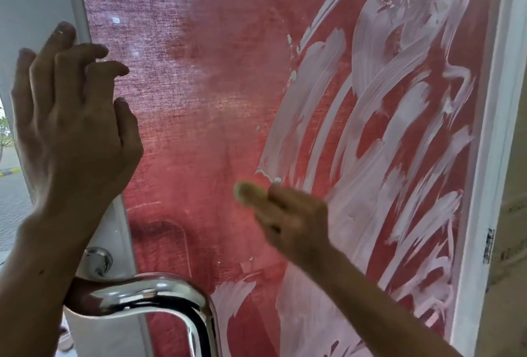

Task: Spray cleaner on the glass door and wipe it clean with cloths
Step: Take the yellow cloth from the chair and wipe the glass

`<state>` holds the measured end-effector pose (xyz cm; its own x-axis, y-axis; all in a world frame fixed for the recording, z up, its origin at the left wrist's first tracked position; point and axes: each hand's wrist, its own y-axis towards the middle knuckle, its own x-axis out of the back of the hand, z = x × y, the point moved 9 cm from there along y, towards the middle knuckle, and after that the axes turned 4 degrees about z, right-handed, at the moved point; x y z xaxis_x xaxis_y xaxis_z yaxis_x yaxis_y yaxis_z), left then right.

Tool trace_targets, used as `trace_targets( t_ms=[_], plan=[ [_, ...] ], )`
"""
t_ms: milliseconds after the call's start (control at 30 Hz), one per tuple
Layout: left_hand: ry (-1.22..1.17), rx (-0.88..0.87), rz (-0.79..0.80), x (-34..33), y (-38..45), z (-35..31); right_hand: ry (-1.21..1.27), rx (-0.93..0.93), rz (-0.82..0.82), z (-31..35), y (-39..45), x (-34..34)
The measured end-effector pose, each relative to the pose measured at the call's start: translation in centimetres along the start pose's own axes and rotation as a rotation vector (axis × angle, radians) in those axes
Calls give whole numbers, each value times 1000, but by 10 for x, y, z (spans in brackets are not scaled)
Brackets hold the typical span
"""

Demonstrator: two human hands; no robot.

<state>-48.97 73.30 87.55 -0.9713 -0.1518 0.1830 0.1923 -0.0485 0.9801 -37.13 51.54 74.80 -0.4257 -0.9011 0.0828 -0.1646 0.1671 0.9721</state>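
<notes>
While pressing up by the white door frame [82,28], reaching with the left hand [71,117], fingers loosely bent and holding nothing, tips lying near the frame's edge. Showing the big glass door [205,85] with red woven cloth behind it, filling most of the view and running off the top and bottom. Smearing the right half with wide white streaks of cleaner foam [399,128]; leaving the left half mostly plain, with small bright light spots shining on it. Blurring the right hand [288,214] low in the middle, just beside the foam's lower edge, gripping a small pale yellow-green thing [245,190] at the fingertips. Being too fuzzy to tell if that is a cloth or a sponge, with most of it hiding behind the fingers. Curving across the bottom, the shiny silver metal door handle [154,296], cut off at the lower edge, partly hiding behind the left arm. Peeking out at the far right, a small metal hinge [489,245] on the white frame.
</notes>
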Motion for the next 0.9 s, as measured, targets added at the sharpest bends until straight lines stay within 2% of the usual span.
trace_targets(
  t_ms=[67,167,333,400,533,600,667,833,900],
  plan=[
    [-11,-4,5,0,2,-1,-19,-149,-114,-37,30,18],
    [-27,0,2,1,0,-2,-20,-237,-134,-50,40,24],
    [-1,-17,10,1,0,-3,44,-19,26,-2,-2,1],
    [-3,-19,10,2,1,-4,15,19,27,-6,2,2],
    [-2,-14,13,6,1,-11,-21,-235,-141,-65,55,24],
    [-10,-24,11,10,0,-17,-37,-340,-172,-83,73,30],
    [-26,-22,-9,17,0,-23,-20,-368,-175,-79,72,29],
    [-37,-102,-26,23,10,-49,4,-54,-60,-17,52,10],
    [8,-153,-22,22,17,-67,-27,-5,-49,-18,58,9]
  ],
)
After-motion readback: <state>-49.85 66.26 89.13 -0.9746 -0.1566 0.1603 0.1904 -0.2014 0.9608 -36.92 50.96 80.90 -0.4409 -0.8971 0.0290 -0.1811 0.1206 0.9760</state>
